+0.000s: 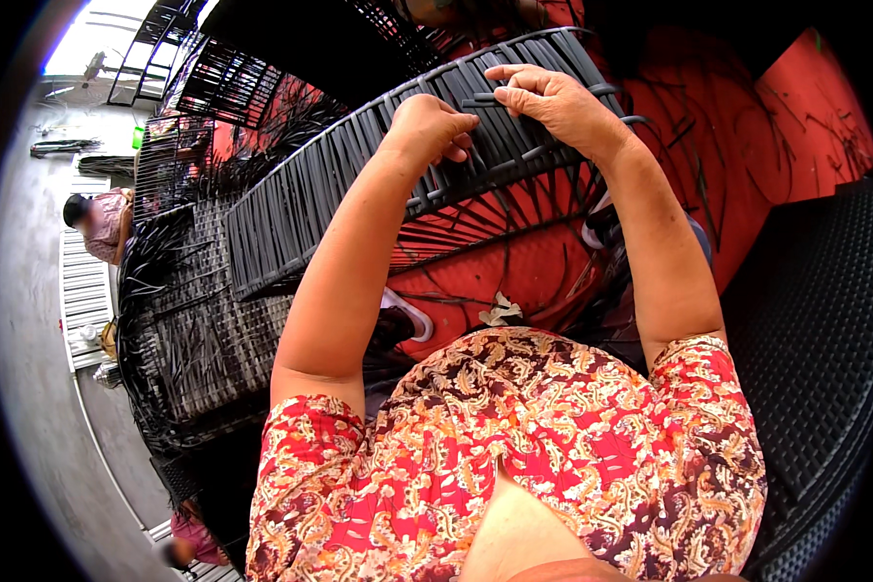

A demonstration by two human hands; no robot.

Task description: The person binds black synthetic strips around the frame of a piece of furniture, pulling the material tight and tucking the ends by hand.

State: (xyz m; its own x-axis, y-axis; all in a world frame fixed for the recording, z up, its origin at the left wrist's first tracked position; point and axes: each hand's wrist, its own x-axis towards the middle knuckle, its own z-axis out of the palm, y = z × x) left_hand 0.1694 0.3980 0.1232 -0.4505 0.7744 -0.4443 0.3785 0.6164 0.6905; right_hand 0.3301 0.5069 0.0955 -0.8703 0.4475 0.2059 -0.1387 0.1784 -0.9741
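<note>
A long curved frame wrapped with dark grey flat strips point(315, 184) slants across in front of me, its right end farther away. Over its right part, my right hand point(553, 105) pinches a dark grey plastic strip point(479, 100) between thumb and fingers, its short end pointing left. My left hand point(427, 131) hovers just left of it with the fingers curled in. Whatever those fingers grip, if anything, is hidden. Loose strip ends point(514, 209) fan out beneath the near edge of the frame.
Woven dark wicker pieces lie left point(209, 320) and right point(815, 320). Loose strips litter the red floor covering point(689, 87). Black slatted frames point(228, 82) stand at the far left. One person point(102, 228) is beyond the left pile, another point(194, 538) at the lower left.
</note>
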